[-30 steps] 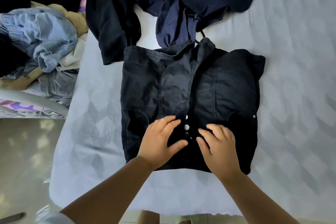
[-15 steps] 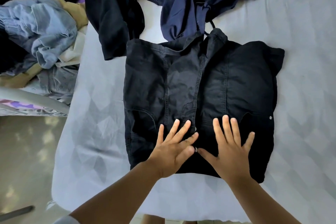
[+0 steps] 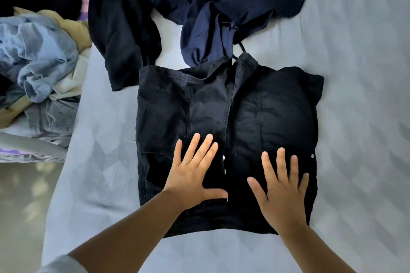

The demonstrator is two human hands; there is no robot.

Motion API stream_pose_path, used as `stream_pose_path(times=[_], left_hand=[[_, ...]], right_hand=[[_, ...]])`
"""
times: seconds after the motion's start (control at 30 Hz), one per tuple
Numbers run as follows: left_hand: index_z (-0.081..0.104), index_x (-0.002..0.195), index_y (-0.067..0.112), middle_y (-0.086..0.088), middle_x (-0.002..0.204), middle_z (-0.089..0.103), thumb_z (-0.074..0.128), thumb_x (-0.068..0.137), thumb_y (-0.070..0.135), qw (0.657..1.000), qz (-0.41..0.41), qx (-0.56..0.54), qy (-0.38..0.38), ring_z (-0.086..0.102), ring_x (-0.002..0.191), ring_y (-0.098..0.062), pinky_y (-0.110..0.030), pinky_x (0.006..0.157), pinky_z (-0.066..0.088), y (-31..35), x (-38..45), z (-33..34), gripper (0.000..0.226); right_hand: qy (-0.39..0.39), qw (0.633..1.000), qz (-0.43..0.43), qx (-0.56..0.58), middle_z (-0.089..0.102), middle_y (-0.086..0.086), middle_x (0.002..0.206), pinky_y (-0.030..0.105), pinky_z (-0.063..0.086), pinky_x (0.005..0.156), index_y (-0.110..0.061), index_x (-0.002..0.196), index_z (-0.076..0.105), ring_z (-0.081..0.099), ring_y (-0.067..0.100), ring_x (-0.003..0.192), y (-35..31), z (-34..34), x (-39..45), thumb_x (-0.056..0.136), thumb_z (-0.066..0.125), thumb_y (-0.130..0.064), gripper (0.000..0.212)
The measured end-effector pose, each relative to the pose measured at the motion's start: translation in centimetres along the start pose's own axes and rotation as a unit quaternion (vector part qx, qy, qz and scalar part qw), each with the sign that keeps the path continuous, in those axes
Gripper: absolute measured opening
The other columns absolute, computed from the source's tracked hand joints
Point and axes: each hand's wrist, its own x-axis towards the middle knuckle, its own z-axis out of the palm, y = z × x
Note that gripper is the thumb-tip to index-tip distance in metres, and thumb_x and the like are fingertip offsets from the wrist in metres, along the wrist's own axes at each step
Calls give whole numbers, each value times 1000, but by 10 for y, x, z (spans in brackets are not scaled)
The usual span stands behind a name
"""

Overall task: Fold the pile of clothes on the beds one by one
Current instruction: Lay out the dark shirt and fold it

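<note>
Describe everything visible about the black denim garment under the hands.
The black denim garment lies flat on the pale blue bed sheet, folded into a rough square. It looks like faded heavy cotton, with stitched seams, a front placket with pale buttons, a curved pocket seam and a rivet. The left hand and right hand press on it, fingers spread. A navy garment touches its far edge.

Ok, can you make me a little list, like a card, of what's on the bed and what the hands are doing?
surface: bed sheet, pale blue
garment being worked on: black denim piece, spread flat, silver buttons down its front
left hand: flat on the black denim piece, fingers spread
right hand: flat on the black denim piece, fingers spread
grip: neither hand is gripping anything
behind it: navy garment, crumpled; black garment, crumpled
off to the left: pile of clothes, light blue denim on top
</note>
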Motion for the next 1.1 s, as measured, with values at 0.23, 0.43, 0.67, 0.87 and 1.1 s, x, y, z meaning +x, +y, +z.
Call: stream_pose_path(times=[0.23,0.43,0.67,0.87,1.1], left_hand=[[-37,136,18,1,137,-53,24,91,68,992,-10,81,101,-49,125,-22,-46,102,-32,-29,84,-56,91],[11,152,21,3,159,5,50,95,31,961,-20,-105,255,-5,147,-20,-45,115,-11,-59,136,-93,69],[63,91,26,15,70,56,50,97,24,865,-17,-464,191,52,64,4,-5,60,38,-83,173,-114,14],[51,66,24,17,54,42,50,97,25,844,42,-515,146,36,54,0,-11,55,34,-103,172,-114,32],[47,56,22,7,56,46,48,92,50,943,-26,-273,189,44,57,-17,-27,55,29,-133,176,-111,45]], right_hand=[[48,998,-45,-23,-14,6,159,57,1,114,-29,152,2,-14,33,145,-15,-43,66,92,20,-62,71],[111,977,-164,81,4,11,160,44,20,115,-16,152,14,9,30,146,-65,-82,131,100,39,-37,62],[124,949,-219,192,43,12,145,38,26,113,-8,142,40,29,26,141,-105,-122,201,96,50,-13,47],[33,967,-187,170,63,-7,112,47,2,116,-24,104,63,32,12,136,-116,-137,228,95,51,-17,17],[71,968,-185,152,43,-6,75,24,6,102,-27,67,53,33,0,96,-119,-164,241,87,43,-11,28]])
